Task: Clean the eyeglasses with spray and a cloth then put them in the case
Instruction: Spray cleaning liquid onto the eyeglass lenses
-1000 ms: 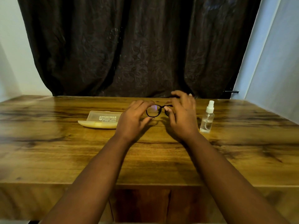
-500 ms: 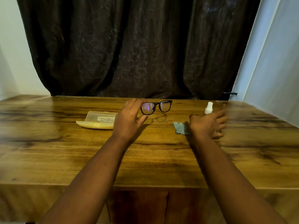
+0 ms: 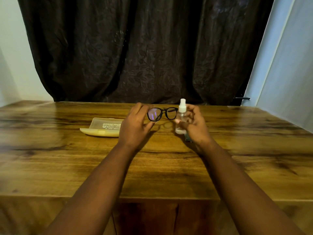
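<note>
my left hand [image 3: 135, 128] pinching the black-framed eyeglasses [image 3: 162, 113] by one end, up off the wooden table [image 3: 237, 158], my right hand [image 3: 194, 126] wrapped round the clear spray bottle [image 3: 181, 116] right beside them, open yellowish case [image 3: 103, 127] toward the far edge, cloth [image 3: 188, 138] mostly hidden under my right hand

Both forearms reach toward 12 o'clock; left hand [image 3: 135, 128] pinches closed, right hand [image 3: 194, 126] curls gripping at 1 o'clock.

case [image 3: 103, 127] on table [image 3: 50, 158] left of eyeglasses [image 3: 162, 113], spray bottle [image 3: 181, 117] just right of them
</note>
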